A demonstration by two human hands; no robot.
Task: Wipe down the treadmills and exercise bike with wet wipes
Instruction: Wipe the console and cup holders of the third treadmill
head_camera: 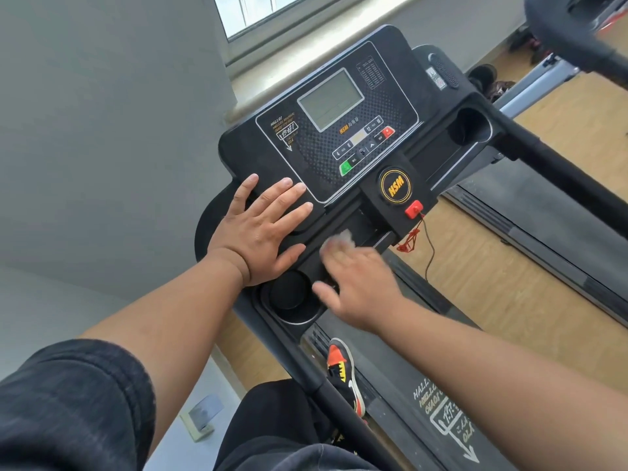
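A black treadmill console (339,107) with a grey screen, a green button and a red button fills the middle of the head view. My left hand (261,229) lies flat with spread fingers on the console's lower left corner. My right hand (360,280) is blurred and presses a white wet wipe (341,237) against the tray below the console, its fingers over the wipe. A round cup holder (289,297) sits between my two wrists. The treadmill belt (401,385) runs below.
A red safety key (414,209) with a red cord hangs under the round yellow logo. A grey wall stands at the left, a window at the top. A second treadmill (543,205) lies to the right on the wooden floor. My shoe (343,372) rests on the belt's edge.
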